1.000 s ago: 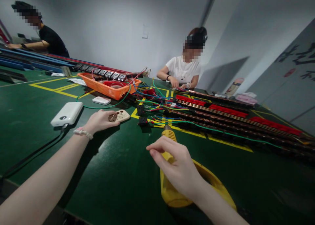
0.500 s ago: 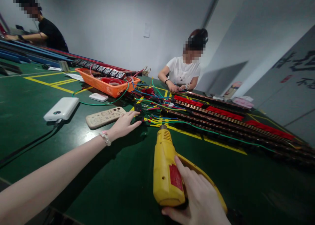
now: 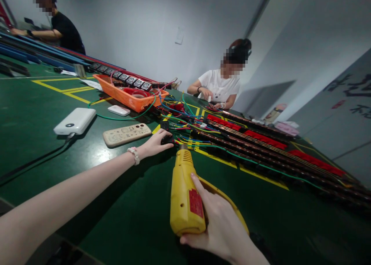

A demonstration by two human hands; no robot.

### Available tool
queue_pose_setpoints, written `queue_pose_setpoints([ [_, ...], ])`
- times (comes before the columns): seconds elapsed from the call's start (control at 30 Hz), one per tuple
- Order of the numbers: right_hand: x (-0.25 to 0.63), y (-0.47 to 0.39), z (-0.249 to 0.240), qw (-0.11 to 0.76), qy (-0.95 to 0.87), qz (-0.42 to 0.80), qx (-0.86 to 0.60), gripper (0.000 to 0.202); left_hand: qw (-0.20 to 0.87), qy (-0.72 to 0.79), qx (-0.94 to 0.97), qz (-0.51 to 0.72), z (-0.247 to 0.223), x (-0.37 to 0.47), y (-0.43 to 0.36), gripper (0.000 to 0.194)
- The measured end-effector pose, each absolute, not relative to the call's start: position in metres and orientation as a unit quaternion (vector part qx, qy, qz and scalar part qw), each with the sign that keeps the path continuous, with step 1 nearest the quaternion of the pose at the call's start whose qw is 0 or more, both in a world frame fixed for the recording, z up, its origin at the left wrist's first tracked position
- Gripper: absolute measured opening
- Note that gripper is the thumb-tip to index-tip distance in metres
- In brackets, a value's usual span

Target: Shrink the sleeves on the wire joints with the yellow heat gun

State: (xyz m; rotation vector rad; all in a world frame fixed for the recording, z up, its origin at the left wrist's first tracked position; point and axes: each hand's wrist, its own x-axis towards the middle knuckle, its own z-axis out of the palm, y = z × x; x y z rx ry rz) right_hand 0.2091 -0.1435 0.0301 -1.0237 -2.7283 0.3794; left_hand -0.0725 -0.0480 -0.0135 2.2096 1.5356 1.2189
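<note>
My right hand (image 3: pixel 224 222) grips a yellow heat gun (image 3: pixel 180 207) with a red label. Its metal nozzle points away from me, close to the ends of several coloured wires (image 3: pixel 199 143). My left hand (image 3: pixel 156 144) reaches forward, its thumb and fingers closed round a small black connector block (image 3: pixel 167 139) at those wire ends. Just behind it a second black block (image 3: pixel 165 125) lies by the wires. The wires run right into long dark strips (image 3: pixel 246 149).
An orange basket (image 3: pixel 135 102) with parts and a red roll stands beyond my left hand. A phone in a beige case (image 3: pixel 127 135), a white power bank (image 3: pixel 75 121) with a black cable and a small white case (image 3: pixel 118 110) lie left. Two people work across the green table (image 3: pixel 121 203).
The heat gun has moved left, its nozzle now nearer my left hand. My left fingers have gone from stretched out to curled round the black block. The person opposite has raised a hand.
</note>
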Motion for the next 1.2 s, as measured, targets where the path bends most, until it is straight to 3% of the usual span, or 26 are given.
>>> queue_pose_setpoints([
  [0.23, 0.199, -0.135, 0.032, 0.077, -0.938, 0.144, -0.305, 0.12, 0.113, 0.495, 0.739, 0.442, -0.02, -0.081, -0.044, 0.032],
  [0.43, 0.206, -0.131, 0.033, 0.073, -0.931, 0.159, -0.319, 0.122, 0.129, 0.475, 0.753, 0.437, -0.023, -0.085, -0.044, 0.035],
  [0.87, 0.246, -0.137, 0.03, 0.093, -0.897, 0.14, -0.41, 0.111, 0.126, 0.473, 0.755, 0.437, -0.022, -0.085, -0.046, 0.035],
  [1.2, 0.242, -0.143, 0.029, 0.077, -0.909, 0.143, -0.383, 0.115, 0.127, 0.462, 0.763, 0.434, -0.019, -0.079, -0.043, 0.033],
])
